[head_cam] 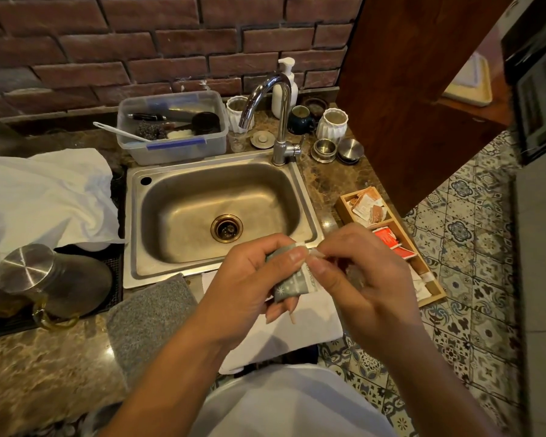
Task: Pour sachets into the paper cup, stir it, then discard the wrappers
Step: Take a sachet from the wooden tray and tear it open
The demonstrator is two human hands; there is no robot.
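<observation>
Both hands' fingers [298, 256] pinch the sachet [292, 283].

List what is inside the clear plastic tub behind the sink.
The clear plastic tub holds a steel wool scourer, a white-handled utensil sticking out, a black round item and a dark pen-like handle. Anything beneath them is hidden.

The sink [221, 212] sits mid-counter, the faucet [276, 121] behind it with a tub [172, 127] to the faucet's left. A divided tray [391, 241] of what seem sachets lies right; a lidded jug [49, 279] left.
</observation>
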